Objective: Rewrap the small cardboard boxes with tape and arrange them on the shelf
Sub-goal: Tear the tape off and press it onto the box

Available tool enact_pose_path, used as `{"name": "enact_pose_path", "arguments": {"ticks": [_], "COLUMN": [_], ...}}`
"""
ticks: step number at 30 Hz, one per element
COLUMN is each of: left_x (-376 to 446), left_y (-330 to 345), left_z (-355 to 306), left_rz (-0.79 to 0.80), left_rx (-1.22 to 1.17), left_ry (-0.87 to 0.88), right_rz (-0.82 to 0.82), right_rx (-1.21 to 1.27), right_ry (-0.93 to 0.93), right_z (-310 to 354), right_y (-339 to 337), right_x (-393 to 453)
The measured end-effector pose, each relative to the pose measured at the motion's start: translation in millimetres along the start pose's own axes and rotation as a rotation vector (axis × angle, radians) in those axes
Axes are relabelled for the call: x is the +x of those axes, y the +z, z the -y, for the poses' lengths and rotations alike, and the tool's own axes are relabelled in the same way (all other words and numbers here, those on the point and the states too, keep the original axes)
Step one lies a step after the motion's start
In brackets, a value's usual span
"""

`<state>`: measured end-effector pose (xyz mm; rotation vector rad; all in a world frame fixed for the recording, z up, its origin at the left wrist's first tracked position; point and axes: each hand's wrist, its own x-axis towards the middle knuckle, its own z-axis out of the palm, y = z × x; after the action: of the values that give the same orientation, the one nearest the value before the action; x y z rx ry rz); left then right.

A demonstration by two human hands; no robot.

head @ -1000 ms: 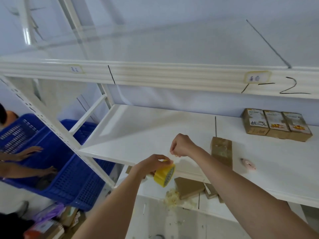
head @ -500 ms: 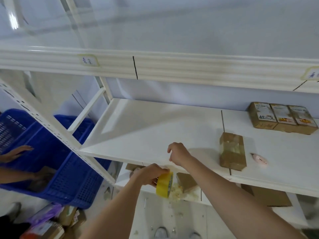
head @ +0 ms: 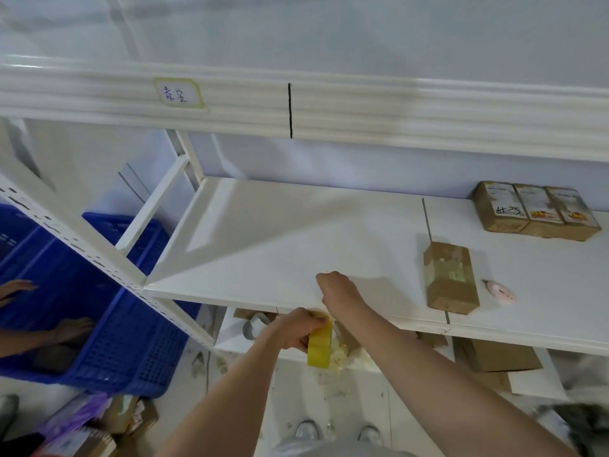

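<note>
My left hand point(head: 293, 328) grips a yellow tape roll point(head: 319, 346) just below the front edge of the white shelf point(head: 280, 245). My right hand point(head: 336, 288) hovers right above it with curled fingers, pinching what looks like the tape's free end. A small cardboard box point(head: 449, 278) wrapped in clear tape lies on the shelf to the right of my hands, untouched. Three more small boxes point(head: 534, 211) sit side by side at the back right of the shelf.
A small pink object point(head: 499, 291) lies beside the wrapped box. Blue plastic crates point(head: 99, 308) stand at the left, with another person's hands point(head: 72, 328) inside. Flat cardboard pieces point(head: 497, 354) and tape scraps point(head: 339, 352) lie on the lower shelf.
Both hands have dropped lower, toward the shelf's front edge, and my right hand has come closer to the roll. The view has swung left and down.
</note>
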<state>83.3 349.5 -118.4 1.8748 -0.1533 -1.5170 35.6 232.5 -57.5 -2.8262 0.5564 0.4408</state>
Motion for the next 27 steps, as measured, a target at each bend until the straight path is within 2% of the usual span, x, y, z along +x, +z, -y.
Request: {"name": "enact_pose_path", "arguments": {"ticks": [7,13,17,21,24,27], "left_x": [0,2,-8,-26,-39,-35], "left_y": [-3,-8,-16,-29,-26,-1], "left_z": [-1,9,0,-29,-60,-100], "left_rz": [0.013,0.011,-0.021,-0.046,-0.126,-0.173], "left_rx": [0.021,0.122,0.326,0.563,0.659,0.656], "left_ry": [0.005,0.042,-0.025,-0.129,-0.047,0.122], "right_rz": [-0.097,-0.071,-0.133,-0.304,-0.419,-0.518], "right_rx": [0.067,0.335,0.401,0.385,0.343,0.295], "right_ry": [-0.009,0.192,0.213,0.224,0.275,0.344], "right_z": [-9,-29,-35,-46,-64,-92], "right_y": [8,12,15,2,-15,-33], "right_x": [6,6,2,-3,-9,-21]}}
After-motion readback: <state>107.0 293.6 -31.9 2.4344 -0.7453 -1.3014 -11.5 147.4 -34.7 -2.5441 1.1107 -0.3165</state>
